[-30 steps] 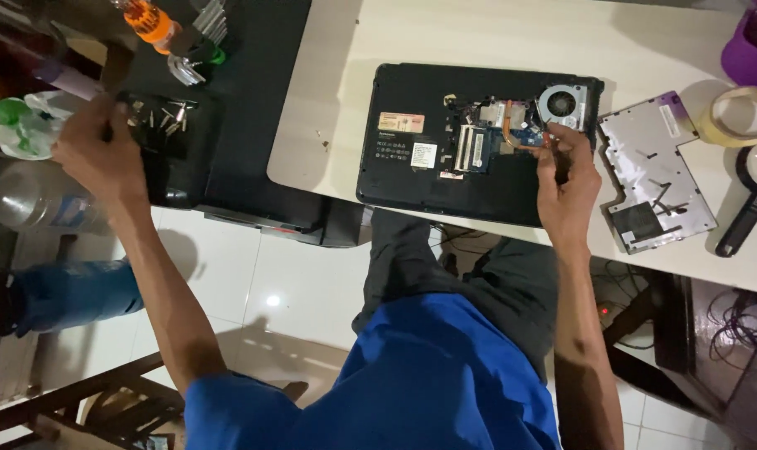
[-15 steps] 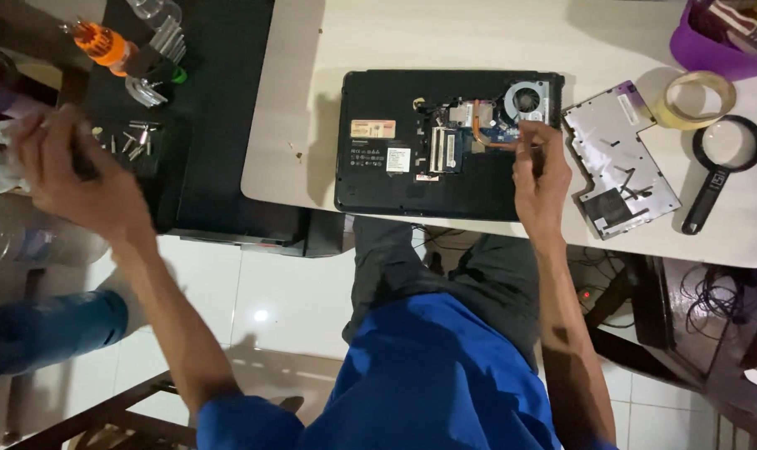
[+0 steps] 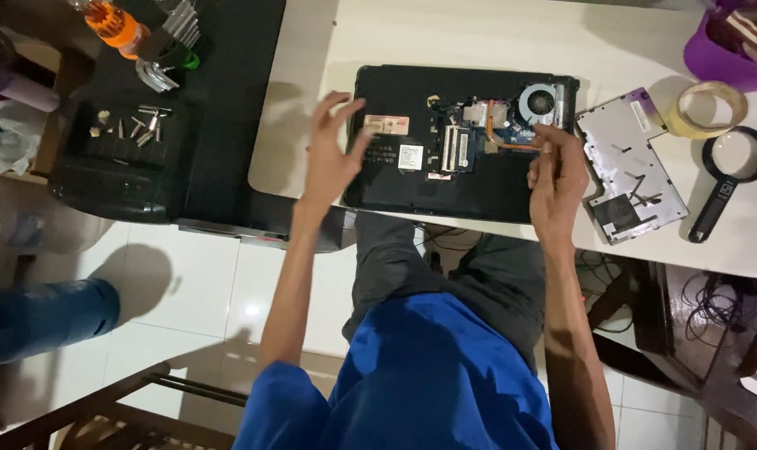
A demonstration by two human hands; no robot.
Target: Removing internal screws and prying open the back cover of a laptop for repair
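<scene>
White floor tiles show below a pale table (image 3: 495, 33) where one black laptop (image 3: 395, 179) lies upside down with its bottom panel off, showing one round fan (image 3: 540, 103) at its upper right, copper piping and green boards. Three labels sit on the laptop's underside: a reddish rectangle left of the open bay, a dark one below that, and a small white square beside the memory slots. Right of the laptop lies one grey cover plate (image 3: 631, 167), inner side up, with a purple patch at its far corner. Beyond the plate sit one roll of tan tape (image 3: 710, 109) and one black magnifying glass (image 3: 727, 177); a purple tub (image 3: 718, 58) stands above them, its contents unclear. Left of the laptop, a black case (image 3: 120, 162) holds a handful of loose silver bits in its tray, too small to count, with an orange-handled screwdriver (image 3: 116, 25) above.

The left hand (image 3: 332, 154) hovers over the laptop's left edge, fingers spread, holding nothing. The right hand (image 3: 557, 171) is at the laptop's right edge below the fan, fingertips pinched together; whether they hold anything I cannot tell.
</scene>
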